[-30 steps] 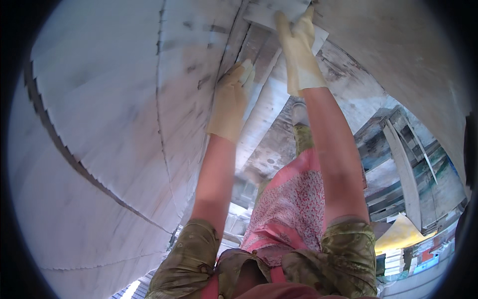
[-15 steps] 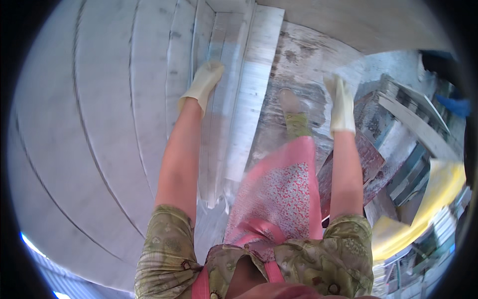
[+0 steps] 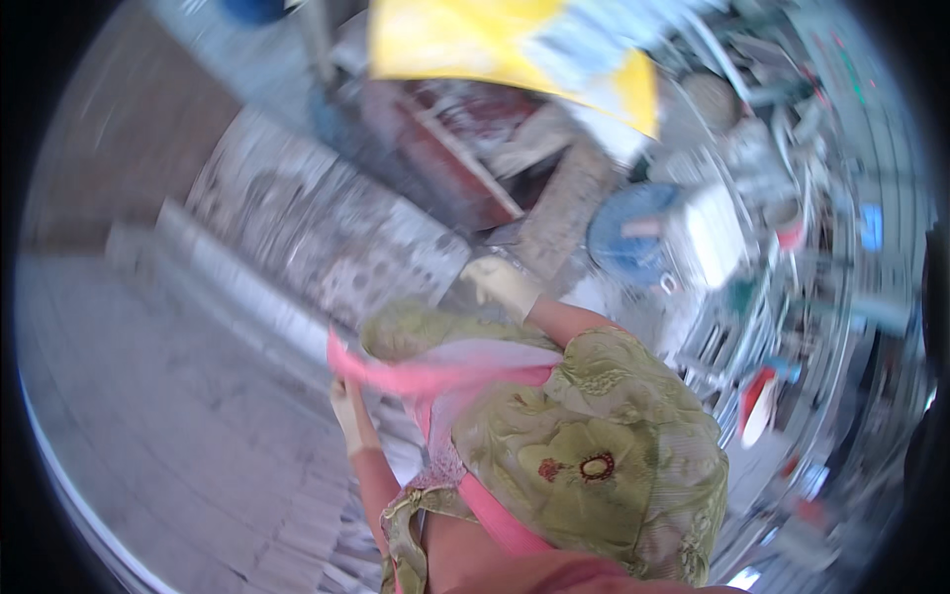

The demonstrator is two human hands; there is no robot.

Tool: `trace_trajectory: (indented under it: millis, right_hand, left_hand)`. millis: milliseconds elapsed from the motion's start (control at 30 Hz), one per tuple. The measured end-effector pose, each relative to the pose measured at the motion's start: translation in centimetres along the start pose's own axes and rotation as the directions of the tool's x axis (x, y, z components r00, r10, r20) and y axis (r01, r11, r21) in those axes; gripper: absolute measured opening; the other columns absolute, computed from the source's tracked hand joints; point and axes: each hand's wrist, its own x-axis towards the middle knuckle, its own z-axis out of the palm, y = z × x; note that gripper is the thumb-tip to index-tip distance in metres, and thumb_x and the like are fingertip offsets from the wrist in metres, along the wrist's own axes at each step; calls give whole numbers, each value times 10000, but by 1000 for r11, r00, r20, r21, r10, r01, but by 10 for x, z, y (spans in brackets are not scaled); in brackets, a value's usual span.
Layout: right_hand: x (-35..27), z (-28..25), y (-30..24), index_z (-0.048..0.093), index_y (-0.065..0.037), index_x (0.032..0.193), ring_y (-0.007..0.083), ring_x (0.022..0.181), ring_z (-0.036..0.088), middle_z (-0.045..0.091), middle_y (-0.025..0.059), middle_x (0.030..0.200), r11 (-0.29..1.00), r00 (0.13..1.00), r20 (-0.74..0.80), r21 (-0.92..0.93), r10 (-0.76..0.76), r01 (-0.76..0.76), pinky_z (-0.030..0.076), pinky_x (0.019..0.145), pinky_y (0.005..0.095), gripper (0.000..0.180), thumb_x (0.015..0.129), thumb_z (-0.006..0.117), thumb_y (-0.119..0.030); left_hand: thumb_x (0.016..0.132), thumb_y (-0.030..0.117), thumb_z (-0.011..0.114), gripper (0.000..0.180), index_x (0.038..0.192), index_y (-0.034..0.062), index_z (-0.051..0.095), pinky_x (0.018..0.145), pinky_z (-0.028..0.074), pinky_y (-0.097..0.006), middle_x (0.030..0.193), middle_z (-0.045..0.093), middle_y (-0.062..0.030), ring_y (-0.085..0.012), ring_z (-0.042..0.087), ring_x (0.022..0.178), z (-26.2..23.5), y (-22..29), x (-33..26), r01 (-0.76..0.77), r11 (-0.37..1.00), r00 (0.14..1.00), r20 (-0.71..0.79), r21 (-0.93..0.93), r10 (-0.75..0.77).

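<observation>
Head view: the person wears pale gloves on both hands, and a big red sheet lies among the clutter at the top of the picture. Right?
Not quite. In the head view the sheet at the top is yellow, not red. The rest holds: both the left hand and the right hand wear pale gloves, and the sheet lies among blurred clutter.

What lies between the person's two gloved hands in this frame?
In the head view, the person's own clothing, a pink scarf over a green patterned garment, lies between the left hand and the right hand.
</observation>
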Motion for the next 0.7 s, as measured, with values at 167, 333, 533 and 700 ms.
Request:
trace_trajectory:
  millis: [167, 333, 533, 700]
  right_hand:
    - [-61, -68, 33, 707, -14, 919, 203, 563, 583, 629, 95, 657, 980, 998, -47, -187, 53, -60, 469, 603, 383, 380, 1015, 520, -331]
    - [-129, -169, 81, 715, -26, 888, 218, 578, 603, 664, 105, 726, 987, 947, -292, -50, 135, -156, 469, 571, 409, 395, 962, 632, -405]
    - [-110, -391, 147, 736, -32, 962, 128, 618, 629, 698, 70, 746, 989, 751, -646, 44, 137, -142, 488, 570, 314, 395, 932, 699, -424]
    - [-23, -724, 101, 702, 1, 1188, 335, 947, 724, 743, 211, 1069, 825, 513, -757, -544, -405, -152, 544, 856, 407, 507, 905, 706, -420]
  left_hand:
    - [993, 216, 665, 284, 764, 50, 651, 542, 471, -265, 742, 679, -27, -103, 591, 599, 83, 8, -13, 209, 970, 944, 282, -121, -169]
    - [1015, 226, 645, 299, 811, 12, 689, 561, 491, -261, 700, 691, -77, -136, 608, 548, 194, 104, -62, 20, 1000, 760, 650, -16, -5]
    - [1015, 214, 650, 223, 986, -4, 689, 593, 484, -232, 785, 714, -51, -81, 621, 638, 374, 184, -106, 2, 1000, 539, 842, 20, -18]
    - [1020, 153, 605, 250, 1208, 4, 675, 795, 506, -238, 986, 740, -44, -88, 655, 898, 570, 268, -125, -248, 968, 328, 938, -31, 114]
